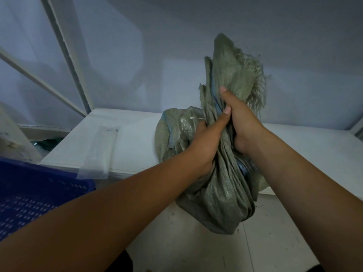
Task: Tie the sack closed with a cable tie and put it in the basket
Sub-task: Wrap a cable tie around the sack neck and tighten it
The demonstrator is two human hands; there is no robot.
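A grey-green woven sack (222, 197) stands at the front edge of a white ledge (137, 134), its bunched neck and frayed mouth (233, 71) rising upward. My left hand (206, 146) grips the gathered neck from the left, thumb pointing up. My right hand (241, 122) grips the same neck from the right, just above. A thin white cable tie (197, 118) pokes out to the left by my left hand; where it runs around the neck is hidden. The blue perforated basket (35, 195) sits low at the left.
A clear plastic bag (100, 148) holding white cable ties lies on the ledge left of the sack. A white window frame (66, 55) rises at the left, and a plain wall stands behind. A light tiled floor (206, 248) lies below the ledge.
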